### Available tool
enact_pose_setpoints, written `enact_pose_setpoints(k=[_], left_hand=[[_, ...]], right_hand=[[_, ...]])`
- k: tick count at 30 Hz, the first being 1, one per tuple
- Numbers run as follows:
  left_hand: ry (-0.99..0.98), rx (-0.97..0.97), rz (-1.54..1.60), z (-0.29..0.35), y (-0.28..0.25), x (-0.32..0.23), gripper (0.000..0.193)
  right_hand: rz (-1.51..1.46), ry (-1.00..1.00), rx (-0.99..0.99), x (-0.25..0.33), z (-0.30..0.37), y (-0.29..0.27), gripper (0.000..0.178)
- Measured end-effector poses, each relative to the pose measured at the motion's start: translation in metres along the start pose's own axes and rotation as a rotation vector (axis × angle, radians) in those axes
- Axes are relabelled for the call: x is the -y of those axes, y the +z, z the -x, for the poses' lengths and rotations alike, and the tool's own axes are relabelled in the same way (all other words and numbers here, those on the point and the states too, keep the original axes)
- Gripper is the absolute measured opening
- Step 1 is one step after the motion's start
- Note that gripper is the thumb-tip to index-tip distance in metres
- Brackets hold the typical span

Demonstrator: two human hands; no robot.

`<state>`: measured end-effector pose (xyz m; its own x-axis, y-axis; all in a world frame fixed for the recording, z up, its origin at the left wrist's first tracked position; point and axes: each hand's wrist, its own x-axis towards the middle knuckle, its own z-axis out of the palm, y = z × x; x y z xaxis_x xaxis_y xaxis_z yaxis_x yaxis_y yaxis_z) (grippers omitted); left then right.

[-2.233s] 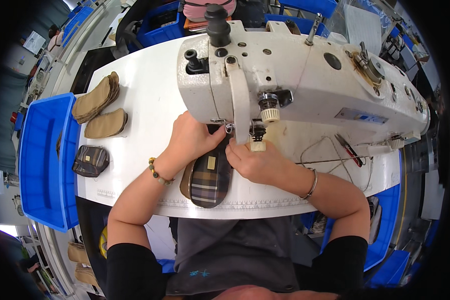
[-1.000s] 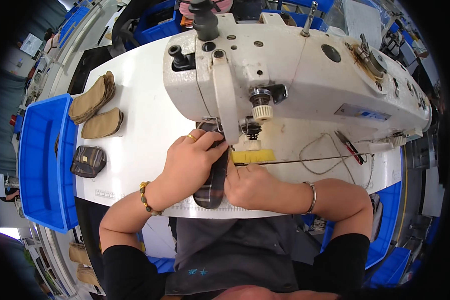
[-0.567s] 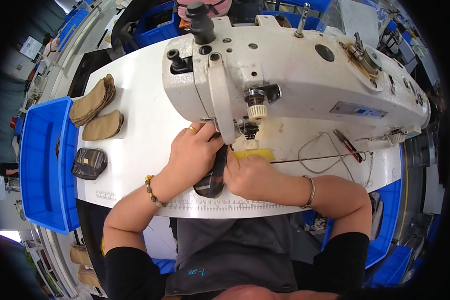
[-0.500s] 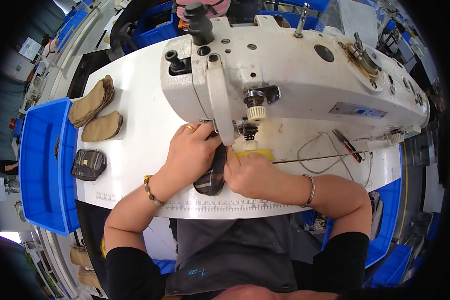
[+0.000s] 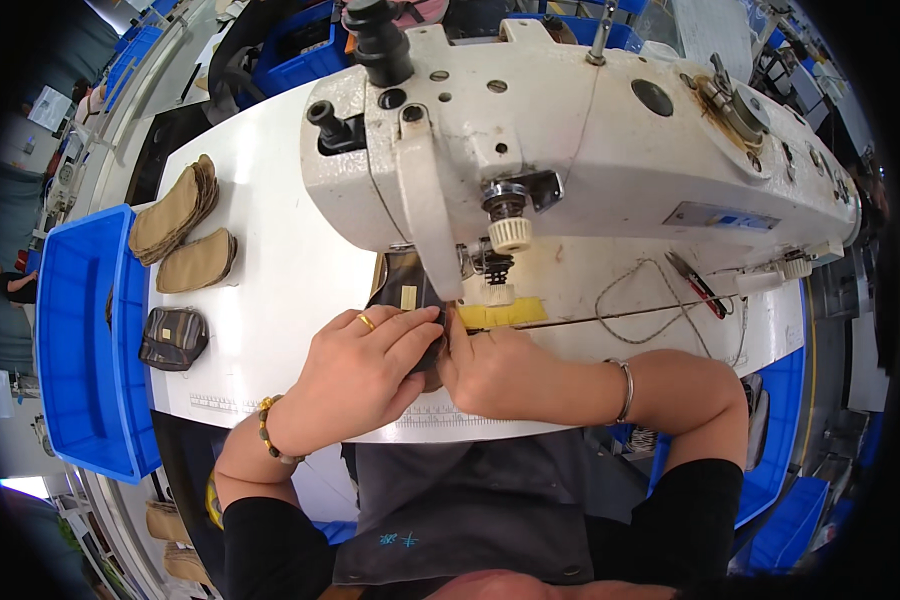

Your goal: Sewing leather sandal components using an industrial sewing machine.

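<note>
A dark plaid fabric pouch [image 5: 402,275] with a small tan label lies under the sewing head of a white sewing machine [image 5: 570,150]. My left hand [image 5: 362,360] grips its near part, fingers together on top and thumb on the near side. My right hand [image 5: 495,370] is closed at the pouch's right edge, close to the needle area; its fingertips pinch that edge, partly hidden. A thin dark strip [image 5: 590,320] runs from the right toward my right fingers, past a yellow piece [image 5: 510,312] on the machine bed.
Left on the white table [image 5: 270,220] lie a stack of tan fabric pieces [image 5: 175,210], another tan stack [image 5: 198,262] and a finished-looking plaid pouch [image 5: 173,338]. A blue bin [image 5: 90,350] stands beyond the left edge. Red-handled snips [image 5: 698,285] and a loose cord [image 5: 620,290] lie right.
The pouch has been turned and shifted, so its tan label now shows behind my left hand. My left hand has moved nearer to me; my right hand has moved slightly nearer too.
</note>
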<state>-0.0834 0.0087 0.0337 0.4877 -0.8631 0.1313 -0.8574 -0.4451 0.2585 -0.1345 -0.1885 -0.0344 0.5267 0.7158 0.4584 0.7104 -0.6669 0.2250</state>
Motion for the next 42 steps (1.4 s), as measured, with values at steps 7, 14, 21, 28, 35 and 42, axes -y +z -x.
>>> enact_pose_setpoints(k=[7,14,21,28,35,42], left_hand=[[0.081,-0.189,-0.209,0.001,0.039,-0.003,0.039],[0.131,-0.211,-0.286,-0.002,0.043,-0.006,0.036],[0.087,-0.192,-0.218,-0.005,0.040,-0.007,0.035],[0.066,-0.183,-0.189,-0.008,0.040,-0.004,0.035],[0.027,-0.259,-0.131,-0.028,0.046,0.015,0.035],[-0.022,-0.311,-0.120,-0.031,0.053,0.028,0.035]], right_hand=[[0.000,-0.024,-0.005,0.017,0.003,-0.011,0.026],[-0.171,-0.067,-0.039,0.016,0.003,-0.011,0.017],[-0.151,-0.090,-0.054,0.016,0.002,-0.009,0.016],[-0.120,-0.136,-0.052,0.011,0.001,-0.006,0.011],[-0.046,-0.012,-0.024,-0.003,0.002,0.017,0.019],[-0.079,0.045,0.026,-0.013,-0.001,0.020,0.022]])
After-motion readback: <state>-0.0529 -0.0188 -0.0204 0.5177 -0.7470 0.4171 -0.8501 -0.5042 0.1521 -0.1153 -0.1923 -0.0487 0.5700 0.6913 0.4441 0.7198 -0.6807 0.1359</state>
